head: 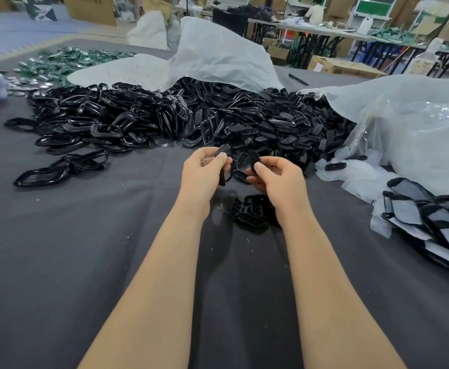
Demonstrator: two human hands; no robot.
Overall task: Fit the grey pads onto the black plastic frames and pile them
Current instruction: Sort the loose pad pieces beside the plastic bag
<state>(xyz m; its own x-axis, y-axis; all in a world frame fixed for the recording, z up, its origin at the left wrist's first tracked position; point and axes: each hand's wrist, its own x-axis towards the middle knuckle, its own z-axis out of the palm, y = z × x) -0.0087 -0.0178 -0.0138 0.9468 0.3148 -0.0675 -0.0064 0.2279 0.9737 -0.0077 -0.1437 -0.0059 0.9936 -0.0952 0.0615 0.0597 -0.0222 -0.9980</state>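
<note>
Head view, single camera. Both forearms reached forward over the dark cloth [85,249].

The left hand [204,170] had thumb and forefinger curled, pinching a black frame [224,150] at its top edge. The frame hung edge-on below the fingers, clear of the cloth.

The right hand [277,178] pinched a small black part [253,157] between thumb and forefinger, the other fingers curled beneath. I could not tell whether this part was a pad or a ribbed piece. Frame and part sat near one another; I could not see contact between them.

On the cloth just below the hands lay a small pile [247,213] of black ribbed pieces.

Beyond the hands, a frame heap [106,121] spread to the left. It merged on the right into a ribbed heap [284,123], which spilled from under a clear bag [417,121]. A white sack [218,54] lay over the back of both heaps.

The grey pads [415,209], black-edged, were stacked at the right edge of the cloth, well apart from the hands. Green items [66,59] lay at far left. A pen [297,79] lay behind the heaps.
</note>
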